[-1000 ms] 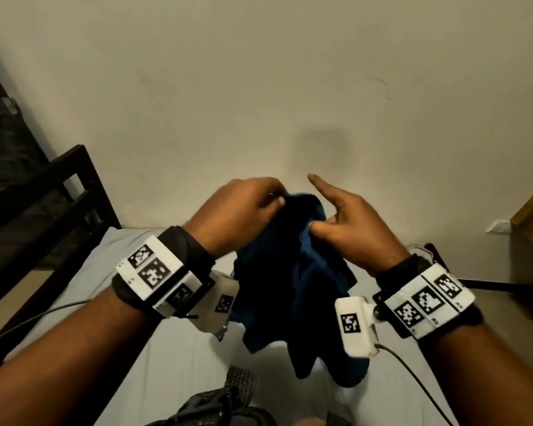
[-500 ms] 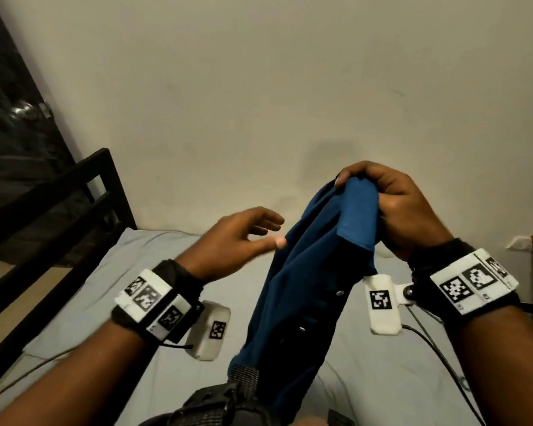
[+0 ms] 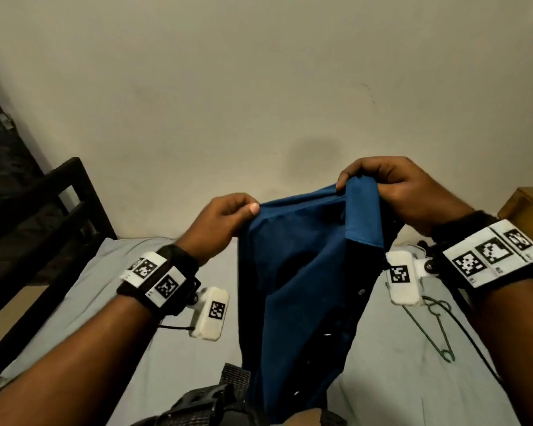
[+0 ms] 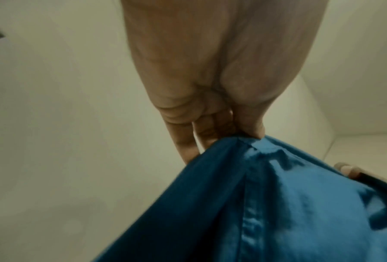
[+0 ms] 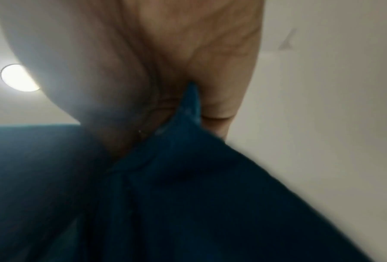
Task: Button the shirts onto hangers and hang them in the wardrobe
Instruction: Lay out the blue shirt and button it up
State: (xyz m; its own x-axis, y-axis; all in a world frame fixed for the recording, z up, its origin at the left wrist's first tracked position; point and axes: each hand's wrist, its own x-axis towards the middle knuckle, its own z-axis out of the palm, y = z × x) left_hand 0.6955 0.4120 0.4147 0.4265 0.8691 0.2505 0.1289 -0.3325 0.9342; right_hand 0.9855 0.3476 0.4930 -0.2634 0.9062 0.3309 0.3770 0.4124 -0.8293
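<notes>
Above bed [image 3: 173, 358], left hand [image 3: 219, 222] now pinching shirt [image 3: 302, 272]

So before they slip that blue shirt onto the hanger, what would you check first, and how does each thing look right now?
1. Left hand has the shirt's top edge: ok, thumb and fingers pinch the blue shirt.
2. Right hand has the other end: ok, fingers curl over bunched cloth.
3. Shirt lifted off the bed: cannot tell, the hem is out of view.
4. Front unbuttoned: ok, it seems, the placket hangs open with buttons showing.
5. Hanger in reach: ok, the green wire hanger lies on the bed beside the right forearm.
6. A hand free to take it: not ok, both hands hold the shirt.
</notes>
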